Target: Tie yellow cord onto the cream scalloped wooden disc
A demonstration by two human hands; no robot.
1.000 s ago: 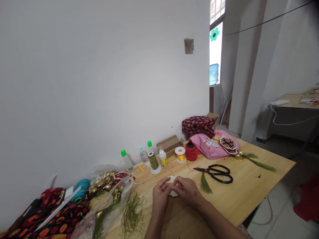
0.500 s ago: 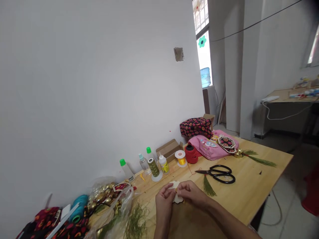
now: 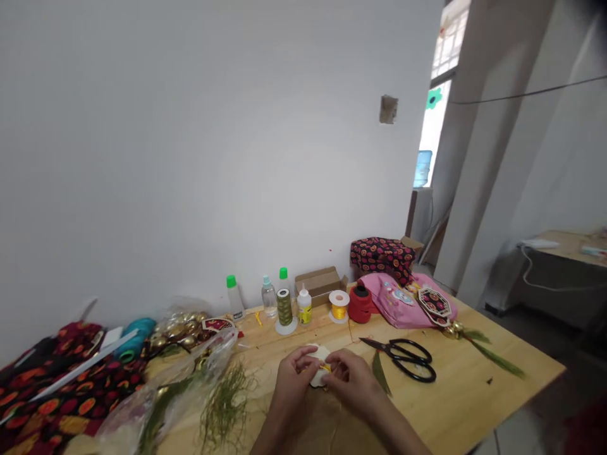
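Between my two hands, above the front of the table, is a small white piece with a scalloped edge (image 3: pixel 318 378). My left hand (image 3: pixel 294 377) pinches it from the left side. A bit of yellow cord (image 3: pixel 325 367) lies across its face, and the fingers of my right hand (image 3: pixel 349 381) are closed on that cord. Just right of my hands, black-handled scissors (image 3: pixel 403 355) lie on the table, with a green tassel (image 3: pixel 380 374) partly beneath their blades.
Along the wall stand an olive thread spool (image 3: pixel 284 308), a glue bottle (image 3: pixel 304 307), a yellow cord spool (image 3: pixel 339 308) and a red thread cone (image 3: pixel 360 304). Loose green threads (image 3: pixel 225 404) and a plastic bag (image 3: pixel 190 373) lie left. A pink pouch (image 3: pixel 396 302) sits back right.
The view has turned and levelled, so the table things appear shifted. My right hand has moved slightly away from the white piece, and more yellow cord shows between my hands.
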